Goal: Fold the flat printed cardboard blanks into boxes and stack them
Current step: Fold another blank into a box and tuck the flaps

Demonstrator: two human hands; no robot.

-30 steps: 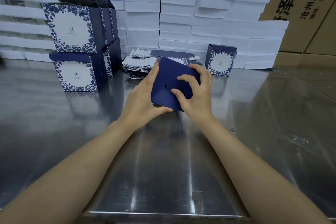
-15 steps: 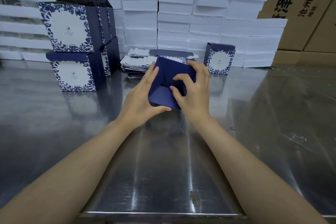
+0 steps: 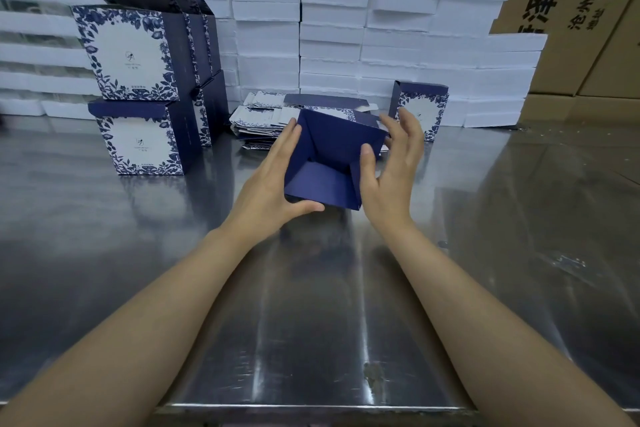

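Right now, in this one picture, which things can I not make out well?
Head view throughout.
The half-folded box: printed outer faces turned away; mainly navy flaps show.
The pile of flat blanks: near part hidden by that box and the left hand; no count possible.
The finished boxes: small print too tiny to read.
The brown carton: lettering cut off by the top edge.

Half-folded navy box (image 3: 330, 159), held above the table

Dim, cool light from overhead streaks the steel desk (image 3: 311, 322) with soft glare and blurred reflections. Wide-angle bending curves the edges; the white stacks (image 3: 27, 45) at far left blur.
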